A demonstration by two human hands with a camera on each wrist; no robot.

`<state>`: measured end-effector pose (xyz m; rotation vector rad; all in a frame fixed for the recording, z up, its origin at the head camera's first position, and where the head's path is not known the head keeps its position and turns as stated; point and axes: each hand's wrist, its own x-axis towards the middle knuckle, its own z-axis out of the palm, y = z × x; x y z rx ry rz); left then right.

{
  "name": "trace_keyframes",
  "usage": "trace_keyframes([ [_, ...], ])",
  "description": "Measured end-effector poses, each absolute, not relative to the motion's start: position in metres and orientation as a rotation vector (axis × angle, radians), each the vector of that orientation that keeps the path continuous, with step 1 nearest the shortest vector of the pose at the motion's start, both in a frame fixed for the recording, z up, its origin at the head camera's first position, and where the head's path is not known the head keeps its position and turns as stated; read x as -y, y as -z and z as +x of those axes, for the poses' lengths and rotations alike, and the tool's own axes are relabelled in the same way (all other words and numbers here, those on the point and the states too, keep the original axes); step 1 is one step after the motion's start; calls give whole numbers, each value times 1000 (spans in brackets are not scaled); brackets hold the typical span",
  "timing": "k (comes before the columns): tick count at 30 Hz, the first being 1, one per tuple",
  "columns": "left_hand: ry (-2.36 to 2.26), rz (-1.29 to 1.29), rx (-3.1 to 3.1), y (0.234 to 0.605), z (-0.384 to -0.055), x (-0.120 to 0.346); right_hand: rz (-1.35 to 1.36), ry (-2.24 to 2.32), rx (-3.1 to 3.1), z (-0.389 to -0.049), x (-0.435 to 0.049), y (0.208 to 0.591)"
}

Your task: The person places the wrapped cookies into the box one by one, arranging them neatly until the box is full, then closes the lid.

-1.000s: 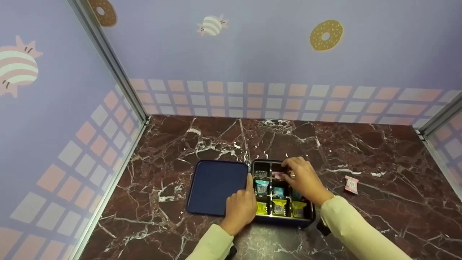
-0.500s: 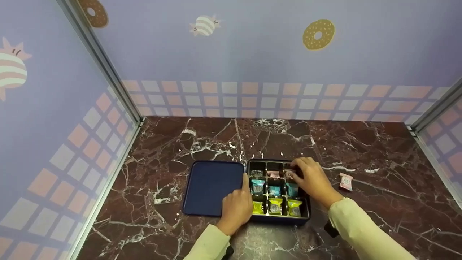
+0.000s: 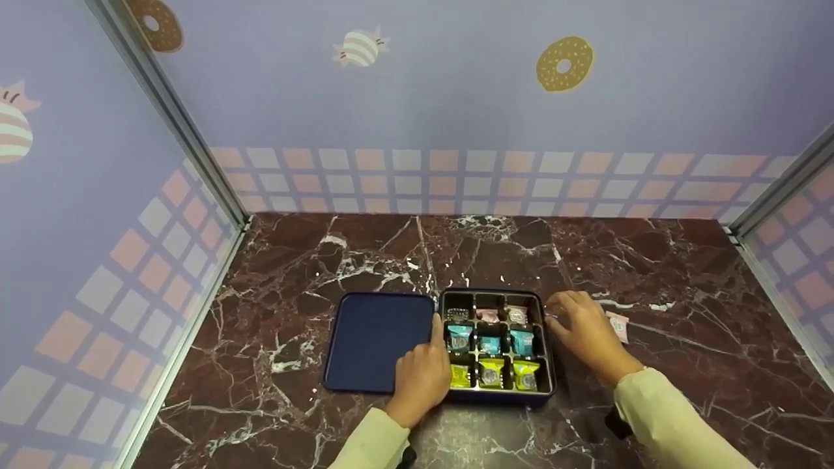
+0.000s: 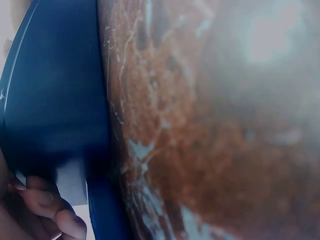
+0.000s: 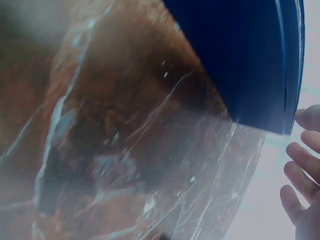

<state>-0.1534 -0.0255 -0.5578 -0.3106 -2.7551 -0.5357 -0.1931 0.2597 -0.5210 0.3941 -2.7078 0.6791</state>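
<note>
A dark blue box (image 3: 498,395) with a gridded insert stands on the marbled table. Its front row holds yellow-wrapped sweets (image 3: 491,374), and blue-wrapped sweets (image 3: 522,342) fill the middle row. At the back, pink-wrapped sweets (image 3: 517,315) lie in the middle and right compartments; only dark ridged lining shows in the back left one. My left hand (image 3: 422,374) touches the box's left side with a straight index finger, its other fingers bent. Just beyond the right side, my right hand (image 3: 589,335) hovers with loosely curved fingers and holds nothing. Beside it lies a loose pink sweet (image 3: 617,327), partly hidden.
A flat dark blue lid (image 3: 374,342) lies left of the box, partly under my left hand in the head view. Lilac walls (image 3: 443,98) with printed checks and sweets enclose the marbled table (image 3: 365,260) at the back and both sides.
My right hand leaves the back right compartment, where a pink sweet now shows, and moves right toward the loose pink sweet. The left hand stays at the box's side. The head view shifts slightly.
</note>
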Motion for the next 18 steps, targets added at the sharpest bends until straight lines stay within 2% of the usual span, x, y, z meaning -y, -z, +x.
trace_keyframes([
  [18, 559, -303, 2750, 559, -154, 25, 240, -651, 2778, -177, -305, 524],
])
